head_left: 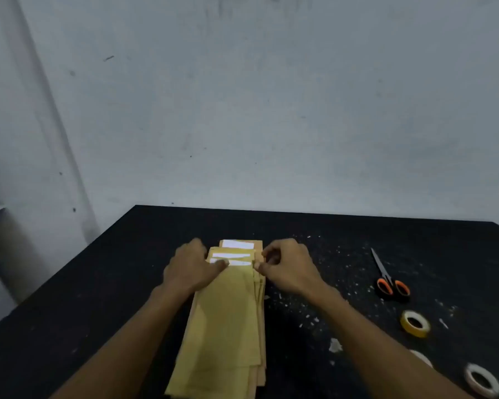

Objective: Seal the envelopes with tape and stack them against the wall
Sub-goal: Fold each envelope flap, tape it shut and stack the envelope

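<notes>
1. A pile of brown envelopes (pixel 228 321) lies lengthwise in the middle of the black tabletop (pixel 98 298), its far end pointing toward the wall (pixel 271 110) but well short of the back edge.
2. At least three envelopes are fanned at the far end, each showing a white strip of tape (pixel 236 244) across its flap, so the sealing looks done on those; I cannot tell about the ones buried below.
3. The left hand (pixel 189 267) presses on the top envelope near its taped end, its grip curled down onto the paper.
4. The right hand (pixel 288 266) pinches the right edge of the pile, fingers together on the paper.
5. Scissors (pixel 386 279) and a yellow tape roll (pixel 414 323) lie untouched toward the right edge, with a white tape roll (pixel 481 384) near the front right corner.
6. What seems left is squaring the pile and moving it against the wall.
</notes>
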Demonstrator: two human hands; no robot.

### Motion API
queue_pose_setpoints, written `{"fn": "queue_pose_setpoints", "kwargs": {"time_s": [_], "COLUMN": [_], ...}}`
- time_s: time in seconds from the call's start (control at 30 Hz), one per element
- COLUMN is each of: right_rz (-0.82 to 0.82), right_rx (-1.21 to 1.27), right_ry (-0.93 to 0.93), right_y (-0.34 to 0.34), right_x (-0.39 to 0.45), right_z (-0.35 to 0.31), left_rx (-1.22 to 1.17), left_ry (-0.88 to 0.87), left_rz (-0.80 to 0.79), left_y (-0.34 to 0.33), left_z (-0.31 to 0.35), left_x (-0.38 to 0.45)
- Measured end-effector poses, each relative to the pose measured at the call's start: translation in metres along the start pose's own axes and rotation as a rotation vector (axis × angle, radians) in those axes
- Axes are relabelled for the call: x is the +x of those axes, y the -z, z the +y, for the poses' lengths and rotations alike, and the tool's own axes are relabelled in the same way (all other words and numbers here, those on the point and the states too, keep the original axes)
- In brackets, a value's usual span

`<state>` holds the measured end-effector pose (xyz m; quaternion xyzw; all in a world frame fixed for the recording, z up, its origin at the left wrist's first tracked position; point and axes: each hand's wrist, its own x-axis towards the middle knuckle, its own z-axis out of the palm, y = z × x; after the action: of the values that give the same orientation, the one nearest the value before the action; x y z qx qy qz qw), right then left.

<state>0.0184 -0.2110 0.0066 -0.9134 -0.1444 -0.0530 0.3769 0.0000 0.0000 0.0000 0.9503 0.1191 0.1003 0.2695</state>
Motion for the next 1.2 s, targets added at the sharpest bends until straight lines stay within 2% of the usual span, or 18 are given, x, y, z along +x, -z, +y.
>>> {"fn": "queue_pose_setpoints", "kwargs": {"time_s": [0.07,0.13,0.27,0.4,0.6,0.77,0.9,1.0,1.07,1.2], "right_rz": [-0.02,-0.04,-0.066,-0.077,-0.109,-0.026,0.105,0.132,0.074,-0.171], "right_rx": [0.077,0.111,0.153,0.184,0.229,0.409,0.514,0.602,0.624,0.6], "right_ry": [-0.042,-0.052,-0.056,-0.071,-0.095,-0.108,-0.083,-0.037,-0.004,-0.017], "right_y": [-0.005,-0.013,-0.019,-0.021,-0.026,-0.013,0.008,0.029,0.043,0.063], "right_x": [-0.005,-0.012,-0.017,-0.02,-0.024,-0.024,-0.014,-0.006,-0.001,0.001], "right_z": [0.003,0.009,0.02,0.026,0.03,0.032,0.031,0.026,0.025,0.029], "left_rx": [-0.015,-0.111,-0.316,-0.455,-0.554,-0.659,-0.73,-0.73,-0.685,-0.583], "left_ry": [0.125,0.179,0.174,0.235,0.219,0.142,0.057,-0.017,-0.071,-0.166], "left_rz": [-0.089,-0.132,-0.028,-0.077,-0.006,0.006,-0.075,-0.196,-0.279,-0.426], "left_y": [-0.005,-0.013,-0.012,-0.018,-0.025,-0.007,0.019,0.028,0.027,0.02], "left_z": [-0.011,-0.023,-0.026,-0.03,-0.033,-0.021,0.011,0.035,0.05,0.07], "left_x": [-0.005,-0.009,-0.015,-0.015,-0.017,-0.013,-0.013,-0.015,-0.016,-0.012]}}
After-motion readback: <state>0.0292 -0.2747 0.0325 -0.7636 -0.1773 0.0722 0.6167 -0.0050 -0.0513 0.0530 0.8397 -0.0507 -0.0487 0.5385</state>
